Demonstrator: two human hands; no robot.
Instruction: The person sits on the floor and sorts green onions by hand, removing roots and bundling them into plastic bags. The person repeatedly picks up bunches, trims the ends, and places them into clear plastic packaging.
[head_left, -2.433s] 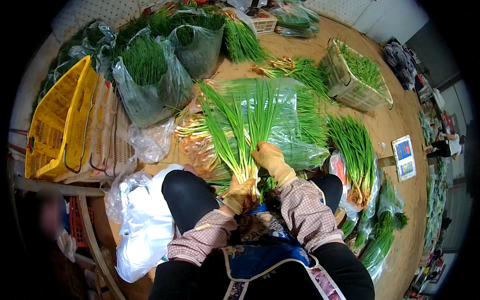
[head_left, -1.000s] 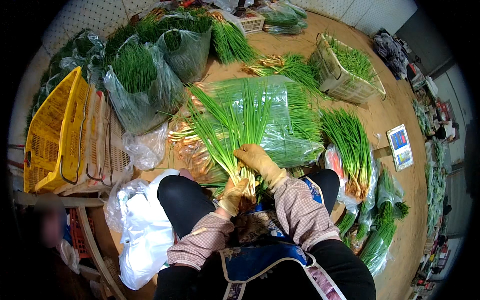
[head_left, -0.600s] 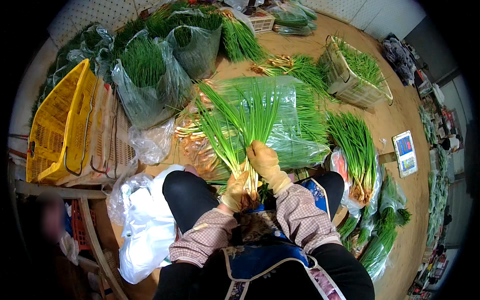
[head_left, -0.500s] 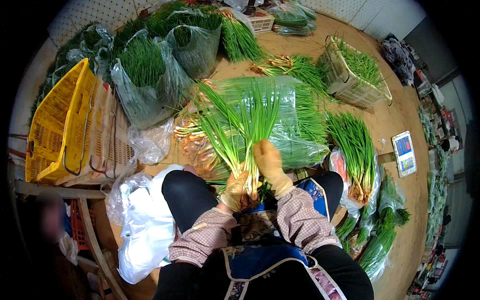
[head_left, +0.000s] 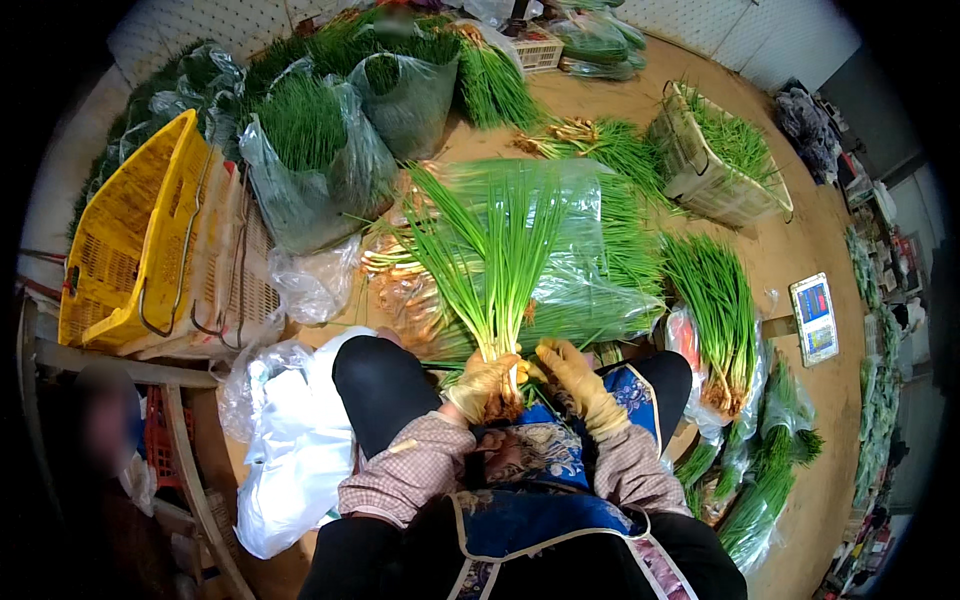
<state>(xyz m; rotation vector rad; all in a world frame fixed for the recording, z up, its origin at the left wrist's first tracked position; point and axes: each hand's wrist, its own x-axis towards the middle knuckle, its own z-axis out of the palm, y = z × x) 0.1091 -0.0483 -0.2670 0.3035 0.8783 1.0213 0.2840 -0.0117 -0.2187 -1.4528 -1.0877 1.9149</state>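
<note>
My left hand [head_left: 482, 388], in a tan glove, is closed around the root end of a bunch of spring onions [head_left: 490, 290]. The bunch stands over my lap, its green leaves fanning away from me. Just right of the roots is my right hand [head_left: 575, 378], also gloved, with its fingers bent together and pointing at the bunch's base. Whatever lies in those fingers is too small to make out. Beyond the bunch, more spring onions lie under a clear plastic sheet [head_left: 575, 215], with their root ends [head_left: 400, 285] showing at its left.
At left stand a yellow crate [head_left: 130, 240] and filled plastic bags of greens [head_left: 315, 170]. White plastic bags [head_left: 295, 450] lie beside my left leg. Right of me are a spring onion pile [head_left: 715, 310] and a scale [head_left: 814, 318]. A cream basket [head_left: 710, 165] stands far right.
My right hand has come down from the stalks to beside the root end, off to the right. The bunch's leaves have drawn together; my left hand keeps its hold. The view has shifted slightly.
</note>
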